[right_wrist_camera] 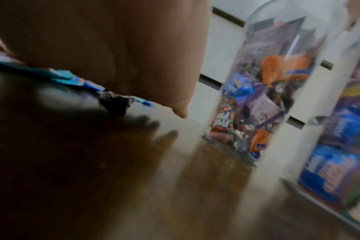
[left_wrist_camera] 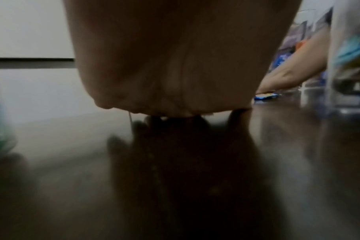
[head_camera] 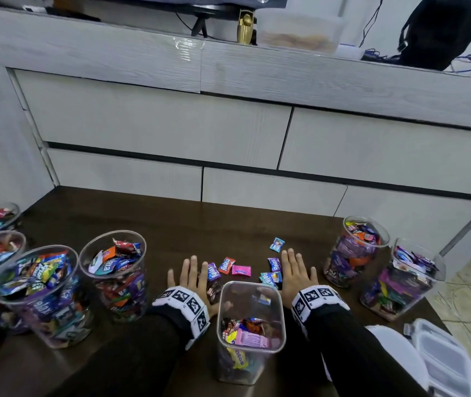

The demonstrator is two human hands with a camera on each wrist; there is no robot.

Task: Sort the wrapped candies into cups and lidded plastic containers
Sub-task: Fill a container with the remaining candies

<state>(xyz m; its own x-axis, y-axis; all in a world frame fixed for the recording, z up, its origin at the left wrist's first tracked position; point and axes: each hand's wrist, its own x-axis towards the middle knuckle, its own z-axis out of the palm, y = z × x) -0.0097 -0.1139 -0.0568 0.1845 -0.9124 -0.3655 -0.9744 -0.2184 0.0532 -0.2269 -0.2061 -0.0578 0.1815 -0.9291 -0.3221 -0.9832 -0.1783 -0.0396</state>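
Note:
Both hands lie flat, palms down, on the dark wooden table (head_camera: pixel 157 222). My left hand (head_camera: pixel 189 275) rests with straight fingers left of a scatter of wrapped candies (head_camera: pixel 226 265). My right hand (head_camera: pixel 295 270) rests flat to the right of them, its edge beside teal and blue candies (head_camera: pixel 270 277). A lone blue candy (head_camera: pixel 277 244) lies farther back. A clear square container (head_camera: pixel 250 328), partly filled with candies, stands between my wrists. In the wrist views the left palm (left_wrist_camera: pixel 175 65) and right palm (right_wrist_camera: pixel 113 48) hover close over the table and hold nothing.
Several clear cups full of candies (head_camera: pixel 114 270) stand at the left. A round cup (head_camera: pixel 356 250) and a square container (head_camera: pixel 400 279) full of candies stand at the right. White lids (head_camera: pixel 440 359) lie at the near right corner. White drawers (head_camera: pixel 171 124) rise behind the table.

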